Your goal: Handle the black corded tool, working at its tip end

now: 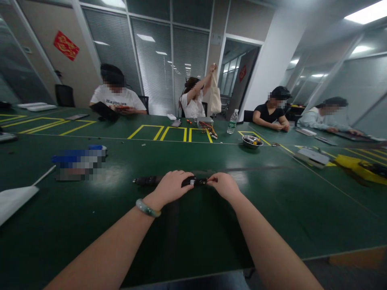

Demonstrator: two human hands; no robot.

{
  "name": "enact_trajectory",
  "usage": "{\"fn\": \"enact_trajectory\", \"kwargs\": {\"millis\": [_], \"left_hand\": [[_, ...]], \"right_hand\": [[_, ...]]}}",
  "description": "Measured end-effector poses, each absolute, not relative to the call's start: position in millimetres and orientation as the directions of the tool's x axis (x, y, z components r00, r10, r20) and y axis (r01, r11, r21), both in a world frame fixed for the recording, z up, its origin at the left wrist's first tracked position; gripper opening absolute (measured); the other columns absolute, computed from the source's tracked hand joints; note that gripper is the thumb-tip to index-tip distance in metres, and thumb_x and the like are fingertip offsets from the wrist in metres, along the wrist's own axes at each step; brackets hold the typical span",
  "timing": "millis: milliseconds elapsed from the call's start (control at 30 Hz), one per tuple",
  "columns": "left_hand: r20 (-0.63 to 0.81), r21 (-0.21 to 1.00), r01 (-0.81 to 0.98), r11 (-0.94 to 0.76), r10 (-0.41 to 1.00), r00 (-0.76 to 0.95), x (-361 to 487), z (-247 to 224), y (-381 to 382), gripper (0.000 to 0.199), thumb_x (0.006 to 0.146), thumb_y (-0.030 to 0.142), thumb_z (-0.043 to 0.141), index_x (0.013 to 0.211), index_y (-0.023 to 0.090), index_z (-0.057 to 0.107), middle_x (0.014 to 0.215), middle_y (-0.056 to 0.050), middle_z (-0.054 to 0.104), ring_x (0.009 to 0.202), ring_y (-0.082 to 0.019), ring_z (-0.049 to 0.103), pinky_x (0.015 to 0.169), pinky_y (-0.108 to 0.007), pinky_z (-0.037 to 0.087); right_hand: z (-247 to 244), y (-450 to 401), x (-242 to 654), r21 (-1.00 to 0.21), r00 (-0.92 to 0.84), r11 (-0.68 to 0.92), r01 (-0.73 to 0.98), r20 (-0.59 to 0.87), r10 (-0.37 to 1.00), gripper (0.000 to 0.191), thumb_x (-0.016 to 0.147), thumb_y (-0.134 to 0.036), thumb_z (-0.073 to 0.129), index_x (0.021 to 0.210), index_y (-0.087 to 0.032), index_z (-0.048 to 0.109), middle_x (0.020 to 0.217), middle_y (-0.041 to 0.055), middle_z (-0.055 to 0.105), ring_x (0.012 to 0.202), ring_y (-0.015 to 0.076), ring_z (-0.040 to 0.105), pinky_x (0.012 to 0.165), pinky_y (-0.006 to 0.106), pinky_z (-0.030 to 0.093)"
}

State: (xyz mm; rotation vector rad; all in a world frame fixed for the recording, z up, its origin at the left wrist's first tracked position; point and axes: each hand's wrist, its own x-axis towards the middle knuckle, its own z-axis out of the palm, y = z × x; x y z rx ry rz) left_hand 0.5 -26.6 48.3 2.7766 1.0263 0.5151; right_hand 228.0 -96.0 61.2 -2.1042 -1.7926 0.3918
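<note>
A long black cylindrical tool (148,181), which looks like an electric screwdriver, lies sideways on the green table in front of me. Its narrow metallic tip points left. My left hand (175,186), with a jade-like bangle (147,208) on the wrist, is closed over the tool's middle and presses it to the tabletop; part of the body is hidden under the fingers. At the tool's right end, the fingertips of my right hand (223,185) are pinched together against it. Whatever small part they hold there is too small to make out.
Beyond the tool stand a metal bowl (252,141) of small parts and a water bottle (232,121). A blurred blue-and-white item (80,160) and white sheet (16,203) lie left; a grey box (313,157) and yellow bag (359,168) right. Several people sit opposite, one holding up a tote bag (215,94).
</note>
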Motion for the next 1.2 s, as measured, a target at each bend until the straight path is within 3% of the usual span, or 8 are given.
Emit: {"fn": "enact_trajectory", "kwargs": {"millis": [200, 433, 533, 667, 1033, 1200], "left_hand": [[0.162, 0.28, 0.564, -0.776, 0.618, 0.77, -20.2, 62.6, -23.9, 0.04, 0.087, 0.053, 0.054, 0.121, 0.033, 0.06, 0.113, -0.001, 0.066, 0.101, -0.024, 0.061, 0.089, -0.037, 0.045], [0.328, 0.231, 0.587, -0.776, 0.631, 0.703, -0.2, 57.4, -45.3, 0.031, 0.088, 0.041, 0.055, 0.112, 0.023, 0.061, 0.113, -0.005, 0.064, 0.102, -0.023, 0.06, 0.091, -0.037, 0.044], [0.382, 0.205, 0.581, -0.787, 0.611, 0.693, 15.8, 52.5, -51.5, 0.018, 0.09, 0.033, 0.055, 0.102, 0.023, 0.062, 0.107, -0.004, 0.064, 0.099, -0.022, 0.059, 0.088, -0.037, 0.045], [0.394, 0.201, 0.555, -0.807, 0.586, 0.708, 22.2, 46.7, -51.2, 0.008, 0.088, 0.024, 0.056, 0.094, 0.022, 0.062, 0.098, -0.002, 0.064, 0.09, -0.019, 0.06, 0.082, -0.035, 0.045], [0.4, 0.272, 0.535, -0.8, 0.6, 0.693, 19.2, 45.0, -47.0, 0.009, 0.087, 0.022, 0.057, 0.093, 0.024, 0.063, 0.095, 0.0, 0.066, 0.089, -0.018, 0.06, 0.082, -0.033, 0.044], [0.394, 0.274, 0.529, -0.803, 0.595, 0.7, 18.7, 45.5, -47.3, 0.01, 0.086, 0.02, 0.056, 0.092, 0.024, 0.063, 0.094, 0.0, 0.066, 0.087, -0.018, 0.06, 0.081, -0.033, 0.043]], "right_hand": [[54.6, -98.3, 222.2, -0.446, 0.021, -0.04, 0.894, -0.047, 0.999, 0.01, 0.082, -0.036, 0.068, 0.085, -0.029, 0.074, 0.083, -0.0029, 0.07, 0.075, 0.0155, 0.062, 0.062, 0.025, 0.04], [51.0, -98.6, 211.6, -0.374, 0.003, 0.014, 0.927, 0.045, 0.999, 0.01, 0.084, -0.03, 0.065, 0.088, -0.024, 0.072, 0.083, 0.0001, 0.07, 0.077, 0.0163, 0.062, 0.064, 0.025, 0.04], [52.5, -97.8, 210.3, -0.357, 0.012, 0.018, 0.934, 0.08, 0.997, 0.011, 0.085, -0.028, 0.063, 0.089, -0.023, 0.072, 0.087, 0.0009, 0.07, 0.078, 0.0157, 0.063, 0.067, 0.025, 0.041], [53.4, -97.2, 209.0, -0.352, 0.015, 0.029, 0.936, 0.122, 0.992, 0.011, 0.085, -0.026, 0.062, 0.09, -0.022, 0.071, 0.09, 0.0013, 0.07, 0.079, 0.0148, 0.062, 0.069, 0.024, 0.042], [51.4, -99.1, 205.5, -0.365, -0.032, 0.101, 0.925, 0.192, 0.981, 0.008, 0.084, -0.026, 0.064, 0.086, -0.024, 0.071, 0.091, -0.0005, 0.069, 0.08, 0.0147, 0.061, 0.069, 0.024, 0.04], [49.0, -96.9, 205.8, -0.437, -0.018, 0.096, 0.894, 0.179, 0.984, 0.008, 0.085, -0.026, 0.063, 0.087, -0.025, 0.071, 0.086, -0.0018, 0.069, 0.079, 0.0138, 0.061, 0.068, 0.024, 0.039]]}}
